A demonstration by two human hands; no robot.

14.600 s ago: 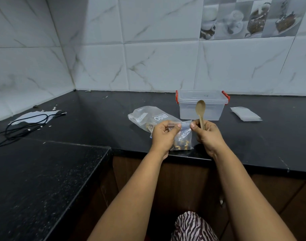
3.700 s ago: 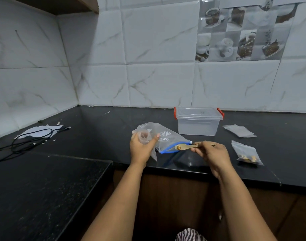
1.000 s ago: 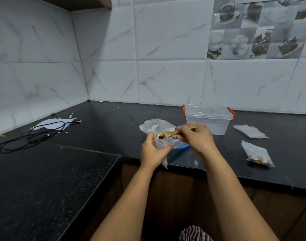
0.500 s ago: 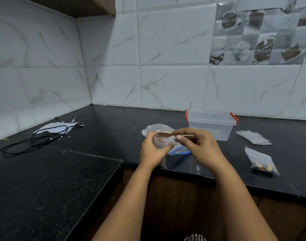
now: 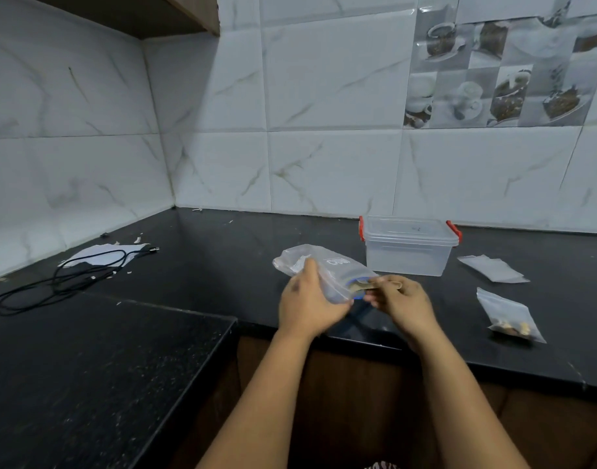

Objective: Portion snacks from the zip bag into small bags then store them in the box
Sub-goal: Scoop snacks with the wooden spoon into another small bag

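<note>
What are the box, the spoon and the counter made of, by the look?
Box: translucent, frosted-looking plastic with red clips; the wall shows dimly through it.
Spoon: probably wood or bamboo, pale tan and matte; mostly hidden by the zip bag and right hand.
Counter: polished black speckled stone, likely granite; glossy reflections.

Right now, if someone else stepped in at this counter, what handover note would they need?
Left hand grips a clear bag at the mouth of the zip bag; whether that is the small bag is blurred.
Right hand pinches the wooden spoon, its bowl at the zip bag's blue-edged mouth.
Done: one filled small bag lies on the counter, to the right.
Empty small bags sit beside the box, whose lid is on.
Left: finish this portion, fill further bags, open the box, store them all.
</note>
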